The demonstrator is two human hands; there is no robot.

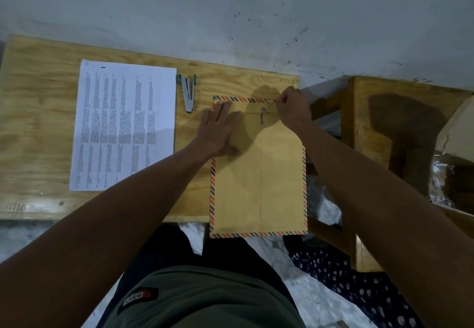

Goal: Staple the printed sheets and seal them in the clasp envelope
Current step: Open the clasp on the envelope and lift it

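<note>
The left hand [218, 130] lay flat with straight fingers pressed on the upper left part of the clasp envelope [259, 174], while the right hand [291, 108] was curled at the envelope's top edge, its fingertips pinching a thin string [270, 106] that ran down to the metal clasp [262, 115]. Taking the envelope as the landmark and going from left to right: well to its left, the printed sheets [125, 125] lay flat on the bench [43, 112], covered in columns of small text, apart from everything else. Between the sheets and the envelope, just beyond the envelope's top left corner, a grey stapler [188, 93] with teal ends rested on the wood, untouched. The envelope itself was brown with a red and blue striped border, lying flap side up at the right end of the bench, its near edge hanging over the front of the bench. To the envelope's right stood a second wooden table [400, 122], separated from the bench by a gap. Below the envelope's near edge, the person's dark trousers and green shirt [205, 299] showed, and a dotted dark cloth [359, 284] lay on the floor.
</note>
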